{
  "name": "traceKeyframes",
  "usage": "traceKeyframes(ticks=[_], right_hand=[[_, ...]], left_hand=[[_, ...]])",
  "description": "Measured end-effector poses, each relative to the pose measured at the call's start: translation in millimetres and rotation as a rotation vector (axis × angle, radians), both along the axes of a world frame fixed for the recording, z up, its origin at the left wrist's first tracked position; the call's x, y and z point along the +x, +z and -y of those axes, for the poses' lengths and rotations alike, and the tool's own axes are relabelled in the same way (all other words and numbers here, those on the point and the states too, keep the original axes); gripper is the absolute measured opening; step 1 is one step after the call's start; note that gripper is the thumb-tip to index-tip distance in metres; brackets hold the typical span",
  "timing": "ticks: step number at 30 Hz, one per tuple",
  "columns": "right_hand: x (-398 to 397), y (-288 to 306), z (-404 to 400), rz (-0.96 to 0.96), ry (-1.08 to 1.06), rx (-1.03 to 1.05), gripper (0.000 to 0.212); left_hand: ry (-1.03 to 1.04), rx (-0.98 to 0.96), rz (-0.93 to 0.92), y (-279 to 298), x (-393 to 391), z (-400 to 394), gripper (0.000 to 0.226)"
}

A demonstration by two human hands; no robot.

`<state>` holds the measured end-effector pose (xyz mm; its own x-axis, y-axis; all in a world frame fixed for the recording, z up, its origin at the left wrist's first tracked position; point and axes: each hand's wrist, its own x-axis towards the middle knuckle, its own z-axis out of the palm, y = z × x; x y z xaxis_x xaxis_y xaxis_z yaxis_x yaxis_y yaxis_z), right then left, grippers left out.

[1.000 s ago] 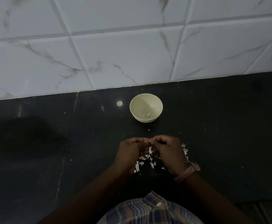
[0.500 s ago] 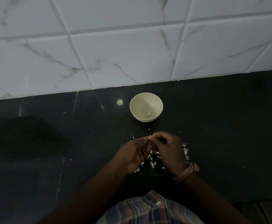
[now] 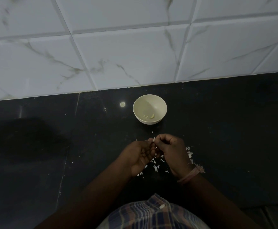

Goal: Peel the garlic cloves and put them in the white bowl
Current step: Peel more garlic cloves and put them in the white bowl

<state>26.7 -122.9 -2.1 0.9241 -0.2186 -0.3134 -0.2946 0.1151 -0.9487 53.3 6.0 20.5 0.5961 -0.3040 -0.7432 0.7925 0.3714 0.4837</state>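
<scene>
Head view shows left hand (image 3: 140, 156) and right hand (image 3: 169, 150) both pinching a clove (image 3: 153, 140) just near of the bowl (image 3: 150, 111); better to pull the skin in small strips.

Open dark counter (image 3: 226, 129) stretches wide to the left and right of the white bowl (image 3: 150, 109). Bare counter lies between bowl and hands. Loose peel scraps (image 3: 156, 166) litter the near patch under the hands. The tiled wall (image 3: 118, 60) closes the far side, just behind the bowl.
</scene>
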Motion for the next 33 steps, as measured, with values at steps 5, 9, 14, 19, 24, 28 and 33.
traceKeyframes(ticks=[5,9,14,19,24,28,33], right_hand=[[0,-3,-2,-0.034,0.009,0.016,0.021],[1,0,-1,-0.043,-0.004,-0.007,0.015],[1,1,-2,-0.032,-0.064,0.069,0.01],[-2,-1,0,-0.003,-0.11,-0.052,0.008],[-1,-8,2,-0.01,-0.076,-0.356,0.016],[-5,0,-2,0.059,-0.022,-0.534,0.014],[-7,5,-7,0.316,0.075,-0.66,0.013]], left_hand=[[0.017,-0.053,-0.063,-2,1,-2,0.026],[0.048,-0.13,-0.024,-5,2,-4,0.029],[0.081,-0.196,-0.006,-5,3,-6,0.021],[0.103,-0.161,0.06,-6,1,-8,0.018],[0.112,-0.097,0.128,-7,-3,-10,0.018],[0.129,-0.033,0.153,-12,-6,-13,0.017],[0.182,-0.035,0.215,-15,-9,-18,0.024]])
